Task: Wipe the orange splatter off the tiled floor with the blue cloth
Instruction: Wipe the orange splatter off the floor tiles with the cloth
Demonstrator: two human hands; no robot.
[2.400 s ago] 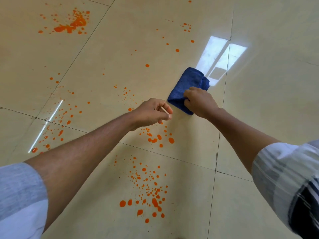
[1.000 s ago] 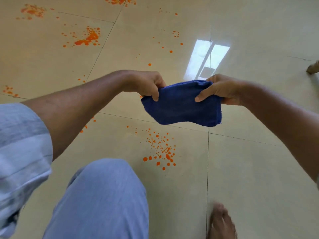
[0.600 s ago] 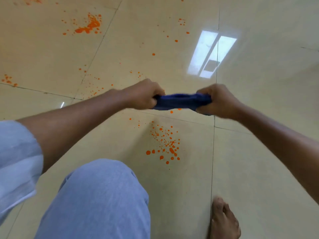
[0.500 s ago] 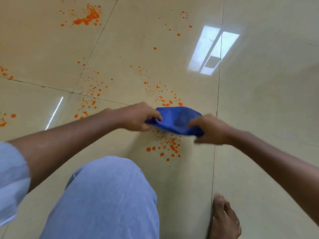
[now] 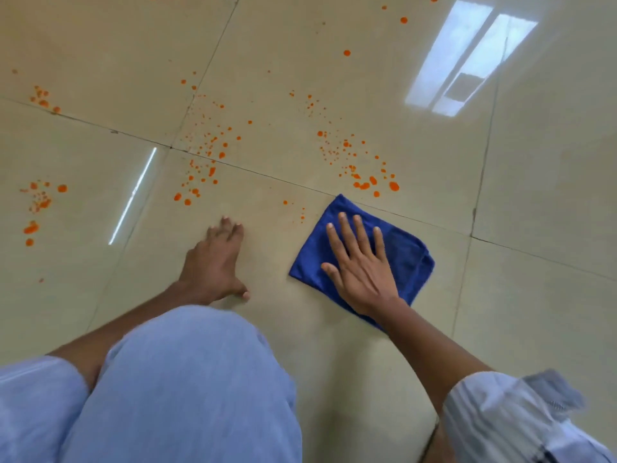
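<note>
In the head view, the blue cloth is laid flat on the tiled floor, and it is pressed down by the right hand. The fingers of that hand are spread wide and straight, so nothing is held in a grip. The left hand is rested on the bare floor beside the cloth, fingers flat, holding nothing (it seems to be used as a prop). The wiping step looks to be in hand. Orange splatter is seen just past the far edge of the cloth, and more spots are scattered to the left. Next, the cloth would need to be pushed forward over those near drops, with the palm kept flat. Half a second ago the cloth was held up between both hands; now it has been put down, and the left hand has been taken off it.
</note>
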